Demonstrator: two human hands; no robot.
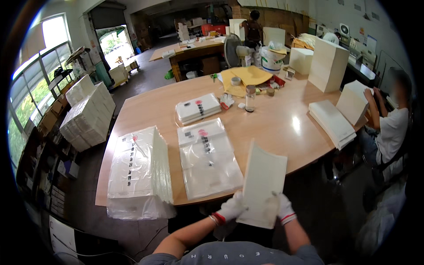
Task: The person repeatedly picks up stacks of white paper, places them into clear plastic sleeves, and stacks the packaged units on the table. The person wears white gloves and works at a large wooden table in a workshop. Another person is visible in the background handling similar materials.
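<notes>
Between my two hands I hold a sheaf of cream paper (265, 181) tilted at the table's front edge, its far end slightly curled. My left hand (231, 207), in a white work glove with a red cuff, is closed on the sheaf's lower left edge. Gloved the same way, my right hand (285, 208) grips the lower right edge; some fingertips are hidden. Left of the sheaf lie flat clear plastic bags (210, 163) with red and black print. Farther left stands a tall stack of bagged paper (137, 168), its plastic hanging over the table edge.
A smaller pile of bags (198, 109) lies behind the flat bags. Beyond it are a loose glove (227, 101), a clear jar (250, 99) and yellow paper (251, 76). On the right, a seated person (391, 119) handles paper beside a fanned stack (331, 123) and a tall block (327, 65).
</notes>
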